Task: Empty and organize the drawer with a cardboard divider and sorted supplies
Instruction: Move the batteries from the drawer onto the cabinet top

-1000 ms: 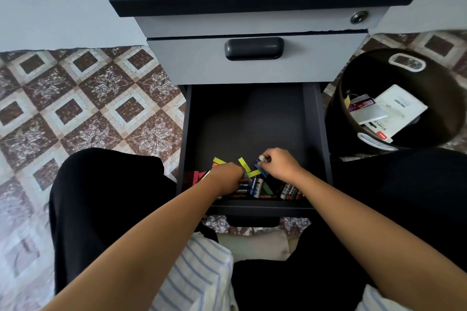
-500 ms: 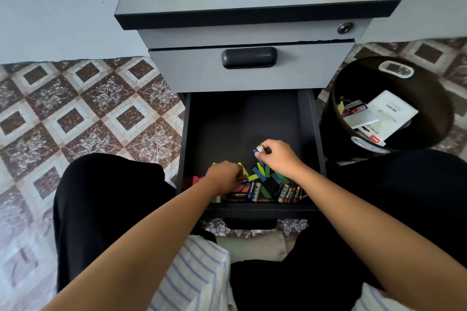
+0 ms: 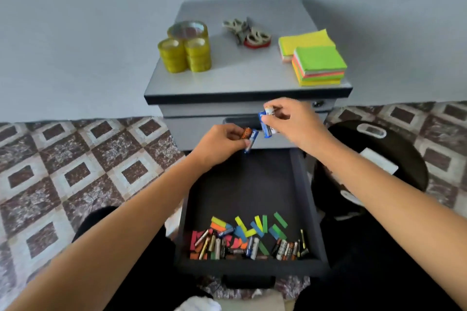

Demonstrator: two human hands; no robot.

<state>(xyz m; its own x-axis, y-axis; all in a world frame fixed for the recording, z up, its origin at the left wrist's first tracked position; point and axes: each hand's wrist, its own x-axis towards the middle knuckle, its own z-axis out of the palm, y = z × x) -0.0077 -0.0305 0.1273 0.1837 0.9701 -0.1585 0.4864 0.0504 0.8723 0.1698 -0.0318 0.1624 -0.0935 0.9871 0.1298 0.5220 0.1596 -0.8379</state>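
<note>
above the open drawer [image 3: 300, 184], fingers of our left hand [image 3: 217, 145] pinch two batteries [image 3: 250, 137]; our right hand [image 3: 294, 121] grips a blue battery [image 3: 265, 129]. loose batteries [image 3: 252, 247] lie at the drawer's near end. tape rolls [image 3: 185, 50] and sticky notes [image 3: 319, 64] sit on the grey cabinet [image 3: 242, 78], on a patterned tile floor [image 3: 75, 159].

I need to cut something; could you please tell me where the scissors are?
Head view: the scissors lie on the cabinet top, rear centre, tape rolls to their left, sticky-note pads to their right.
</note>
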